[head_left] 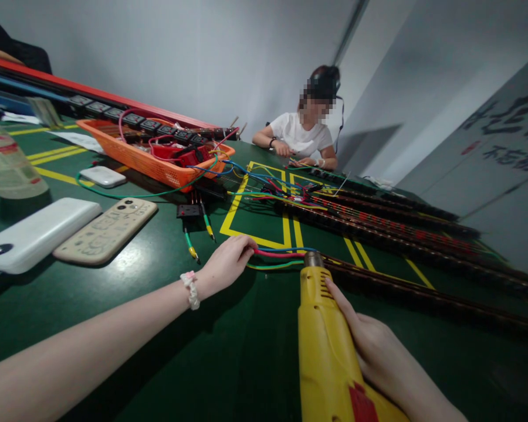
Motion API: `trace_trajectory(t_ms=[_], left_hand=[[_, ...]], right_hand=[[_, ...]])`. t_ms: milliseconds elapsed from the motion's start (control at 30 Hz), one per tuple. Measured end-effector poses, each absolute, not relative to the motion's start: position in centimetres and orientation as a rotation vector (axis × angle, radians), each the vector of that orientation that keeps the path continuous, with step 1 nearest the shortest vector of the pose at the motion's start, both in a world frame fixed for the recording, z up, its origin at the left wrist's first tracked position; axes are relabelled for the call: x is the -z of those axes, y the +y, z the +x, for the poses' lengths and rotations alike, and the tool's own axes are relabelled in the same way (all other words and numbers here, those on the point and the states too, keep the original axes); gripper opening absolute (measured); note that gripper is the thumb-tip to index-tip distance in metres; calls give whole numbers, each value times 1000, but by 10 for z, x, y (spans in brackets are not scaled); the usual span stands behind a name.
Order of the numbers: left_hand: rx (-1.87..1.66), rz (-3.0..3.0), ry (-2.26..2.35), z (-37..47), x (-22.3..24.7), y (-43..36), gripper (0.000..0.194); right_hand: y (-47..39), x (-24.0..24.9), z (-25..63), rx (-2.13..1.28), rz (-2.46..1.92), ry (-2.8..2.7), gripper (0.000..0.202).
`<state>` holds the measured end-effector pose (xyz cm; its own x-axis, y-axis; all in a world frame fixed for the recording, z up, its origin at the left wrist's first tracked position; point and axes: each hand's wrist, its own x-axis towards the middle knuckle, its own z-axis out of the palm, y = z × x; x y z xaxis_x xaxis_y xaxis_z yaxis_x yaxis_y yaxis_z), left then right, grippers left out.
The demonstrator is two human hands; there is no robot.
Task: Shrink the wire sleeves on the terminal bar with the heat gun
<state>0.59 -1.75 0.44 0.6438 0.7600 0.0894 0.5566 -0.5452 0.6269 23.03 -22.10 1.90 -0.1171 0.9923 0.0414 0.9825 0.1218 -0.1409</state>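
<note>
**While the left hand [227, 264] pinches the wires [286, 255], the heat gun [323, 334] meets their line from the near side**

Where the fingertips of the left hand come together, the wires leave to the right, their long axis running roughly crosswise to the wearer. A blue wire [284, 250] lies farthest off, a red wire [276, 254] next to it, and a green-yellow wire [275, 268] bows along the near side. The grip is a closed one, thumb against fingers (which of the three it really holds is partly hidden).

The right hand [374, 343] is wrapped around the yellow heat gun, thumb laid along its body; the other fingers are mostly out of sight. Its metal nozzle [313, 259] points away from the wearer, nearly square to the wires, and overlaps their right-hand stretch in the view; whether it touches them or hangs above, I cannot tell. So the left hand is the nearer of the two, at the wires themselves, while the right reaches them only through the tool.

Beyond the nozzle, a long dark strip [396, 285] runs rightward over the green table [250, 363].
</note>
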Motion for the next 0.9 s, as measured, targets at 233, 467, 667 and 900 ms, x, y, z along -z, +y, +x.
trace_trajectory(t_ms=[233,467,667,900], left_hand=[[-416,2341,983,9,-2,-15,31],[-389,2316,1029,10,-2,-16,35],[-397,2288,997,11,-3,-13,40],[-370,2216,957,12,-8,-13,50]], right_hand=[[-221,-13,234,-167,-2027,-2214,74],[-220,-17,229,-80,-1990,-2257,79],[-221,-18,225,-96,-1999,-2218,82],[-220,-13,227,-156,-1953,-2220,84]])
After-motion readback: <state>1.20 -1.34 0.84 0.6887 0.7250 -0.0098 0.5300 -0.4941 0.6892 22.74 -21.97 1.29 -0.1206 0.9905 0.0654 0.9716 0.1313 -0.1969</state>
